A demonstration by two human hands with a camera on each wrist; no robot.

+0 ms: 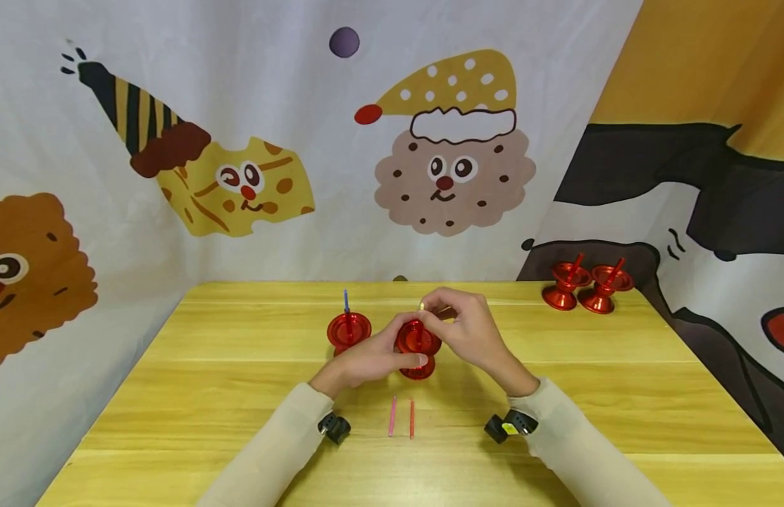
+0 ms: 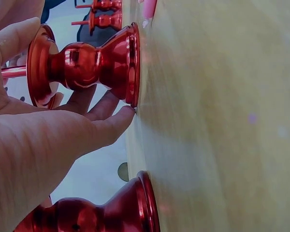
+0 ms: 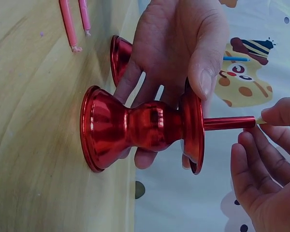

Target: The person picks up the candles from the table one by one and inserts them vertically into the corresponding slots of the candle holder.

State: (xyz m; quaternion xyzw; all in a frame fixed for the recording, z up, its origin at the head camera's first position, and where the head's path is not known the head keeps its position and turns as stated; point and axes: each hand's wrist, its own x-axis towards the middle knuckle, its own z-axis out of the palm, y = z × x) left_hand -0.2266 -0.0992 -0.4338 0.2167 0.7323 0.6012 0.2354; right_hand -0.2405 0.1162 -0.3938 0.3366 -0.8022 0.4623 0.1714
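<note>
A shiny red metal candle holder [image 1: 420, 341] stands on the table near the middle. My left hand [image 1: 380, 352] holds it from the left, with the thumb on the near side and fingers behind the stem. Just above its upright tube, my right hand [image 1: 473, 329] pinches a thin yellow candle [image 3: 260, 120]. In the right wrist view the candle's end meets the tube's mouth; how deep it sits is hidden. To the left stands another red holder [image 1: 347, 328] with a blue candle [image 1: 346, 301] upright in it, partly behind my left hand.
A pink candle [image 1: 392, 417] and a coral-red candle [image 1: 412, 419] lie on the wooden table [image 1: 208, 408] in front of the held holder. Two more red holders, one on the left [image 1: 561, 287] and one on the right [image 1: 602, 292], stand at the back right. A cartoon-print curtain [image 1: 341, 183] hangs behind.
</note>
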